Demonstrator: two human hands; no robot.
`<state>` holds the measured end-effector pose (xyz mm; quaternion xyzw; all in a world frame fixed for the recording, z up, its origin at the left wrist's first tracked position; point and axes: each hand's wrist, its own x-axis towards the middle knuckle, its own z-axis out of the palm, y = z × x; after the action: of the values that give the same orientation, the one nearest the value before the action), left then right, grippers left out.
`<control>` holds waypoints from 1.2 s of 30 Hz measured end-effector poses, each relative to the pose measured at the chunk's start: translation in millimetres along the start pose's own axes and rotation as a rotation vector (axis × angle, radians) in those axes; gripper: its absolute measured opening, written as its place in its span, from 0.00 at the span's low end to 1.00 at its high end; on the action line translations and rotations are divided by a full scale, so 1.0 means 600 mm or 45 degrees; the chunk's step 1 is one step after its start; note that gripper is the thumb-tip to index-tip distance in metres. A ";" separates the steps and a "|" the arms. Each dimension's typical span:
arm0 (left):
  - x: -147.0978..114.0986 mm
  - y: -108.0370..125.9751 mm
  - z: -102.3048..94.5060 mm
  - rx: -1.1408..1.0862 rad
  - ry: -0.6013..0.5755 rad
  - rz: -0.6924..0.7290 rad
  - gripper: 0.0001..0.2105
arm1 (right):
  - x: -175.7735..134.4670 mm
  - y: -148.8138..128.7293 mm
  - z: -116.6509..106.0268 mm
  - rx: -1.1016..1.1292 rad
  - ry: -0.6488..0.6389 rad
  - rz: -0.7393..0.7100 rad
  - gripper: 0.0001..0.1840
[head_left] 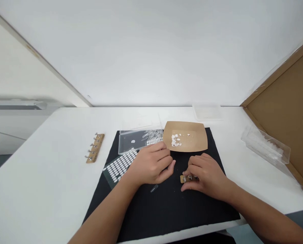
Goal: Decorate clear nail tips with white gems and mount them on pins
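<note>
My right hand (204, 174) is closed around a short tan strip with metal clips (182, 179), held low over the black mat; most of the strip is hidden by the fingers. To its left, my left hand (154, 164) has its fingers curled and pressed together, and whatever they hold cannot be made out. Below that hand a single clear false nail tip (154, 188) lies on the mat. Under the left wrist and forearm is a dark sheet of white oval stickers (121, 166), partly covered.
A tan paper tray (197, 144) holds white scraps. Beside it stands a clear plastic box (124, 141) with many nail tips. A second strip with upright clips (95, 148) lies at left. At right are clear containers (265, 145) near a cardboard panel (288, 101); a translucent lid (208, 112) lies behind.
</note>
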<state>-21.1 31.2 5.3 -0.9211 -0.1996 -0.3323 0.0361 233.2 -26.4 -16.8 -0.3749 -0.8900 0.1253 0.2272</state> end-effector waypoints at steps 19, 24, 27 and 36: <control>-0.001 0.038 -0.042 0.021 -0.432 -0.498 0.12 | 0.010 0.000 -0.012 0.238 -0.052 0.042 0.11; -0.047 0.089 -0.064 0.062 -0.730 -0.819 0.07 | 0.014 0.015 -0.012 0.250 0.051 0.037 0.24; -0.065 0.101 -0.054 0.064 -0.822 -0.921 0.10 | 0.014 0.023 -0.013 0.203 0.101 0.063 0.25; -0.089 0.105 -0.023 0.040 -0.581 -0.974 0.19 | 0.012 0.023 -0.013 0.148 0.076 0.055 0.19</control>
<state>-42.2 -47.5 -13.2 -0.8301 -0.5338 -0.1070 -0.1202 241.2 -11.1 -13.0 -0.3837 -0.8658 0.1705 0.2722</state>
